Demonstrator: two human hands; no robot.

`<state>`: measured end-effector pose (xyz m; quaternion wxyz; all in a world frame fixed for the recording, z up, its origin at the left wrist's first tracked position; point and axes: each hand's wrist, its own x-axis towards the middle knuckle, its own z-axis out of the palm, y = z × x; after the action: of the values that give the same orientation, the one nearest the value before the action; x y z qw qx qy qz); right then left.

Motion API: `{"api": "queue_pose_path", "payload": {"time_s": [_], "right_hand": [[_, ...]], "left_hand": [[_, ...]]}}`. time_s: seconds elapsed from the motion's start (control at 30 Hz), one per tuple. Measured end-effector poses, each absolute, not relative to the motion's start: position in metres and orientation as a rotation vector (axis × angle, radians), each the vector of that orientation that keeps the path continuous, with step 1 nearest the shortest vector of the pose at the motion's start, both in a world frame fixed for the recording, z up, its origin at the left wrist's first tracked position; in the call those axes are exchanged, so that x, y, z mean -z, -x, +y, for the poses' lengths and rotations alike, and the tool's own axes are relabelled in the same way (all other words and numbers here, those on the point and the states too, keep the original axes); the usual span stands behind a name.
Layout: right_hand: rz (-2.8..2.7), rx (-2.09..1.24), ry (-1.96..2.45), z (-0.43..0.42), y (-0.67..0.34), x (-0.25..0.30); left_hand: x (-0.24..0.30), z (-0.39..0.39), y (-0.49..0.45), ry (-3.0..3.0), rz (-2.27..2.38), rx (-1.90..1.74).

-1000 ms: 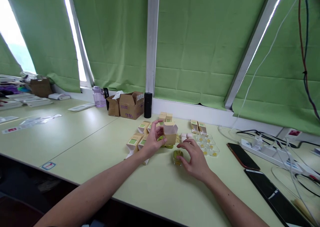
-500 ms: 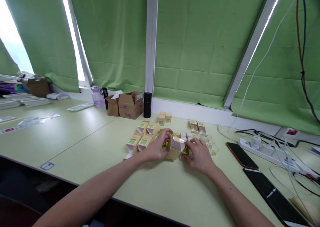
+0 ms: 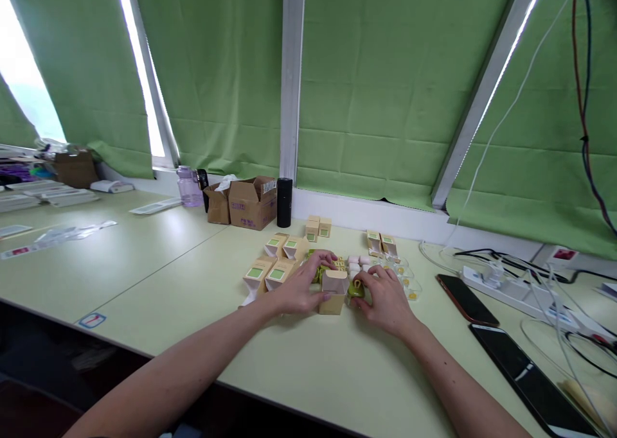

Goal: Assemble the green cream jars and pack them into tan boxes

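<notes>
Open carton (image 3: 331, 306), likely light and crushable, wants holding by its walls, left hand (image 3: 304, 288) half-closed on it, right hand (image 3: 385, 302) pinching green trinket (image 3: 355, 290) at three o'clock.

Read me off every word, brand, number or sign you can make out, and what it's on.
No text is readable in this view.
Green labels on the small tan boxes: too small.
Purple print on the large cardboard box: blurred.
Blue-edged sticker on the table: a red mark, unclear.
Red-and-white label at far left: blurred.
</notes>
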<state>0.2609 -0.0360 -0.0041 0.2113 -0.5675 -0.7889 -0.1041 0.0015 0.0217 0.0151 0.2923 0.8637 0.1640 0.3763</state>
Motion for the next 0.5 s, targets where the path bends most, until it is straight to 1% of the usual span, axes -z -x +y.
{"api": "queue_pose_path", "payload": {"time_s": [0.1,0.27,0.37,0.5], "right_hand": [[-2.195,0.288,1.581,-0.0360,-0.2610,0.0040],[-2.200,0.264,1.586,-0.0358,-0.2611,0.0040],[-2.198,0.226,1.604,-0.0355,-0.2612,0.0035],[-2.195,0.189,1.626,-0.0354,-0.2613,0.0022]], "left_hand": [[-0.0179,0.0240,-0.0005,-2.326,0.379,-1.095],[-0.0200,0.0243,0.0011,-2.379,0.334,-1.075],[-0.0199,0.0241,0.0012,-2.436,0.399,-1.083],[-0.0138,0.0278,-0.0012,-2.460,0.598,-1.109]]}}
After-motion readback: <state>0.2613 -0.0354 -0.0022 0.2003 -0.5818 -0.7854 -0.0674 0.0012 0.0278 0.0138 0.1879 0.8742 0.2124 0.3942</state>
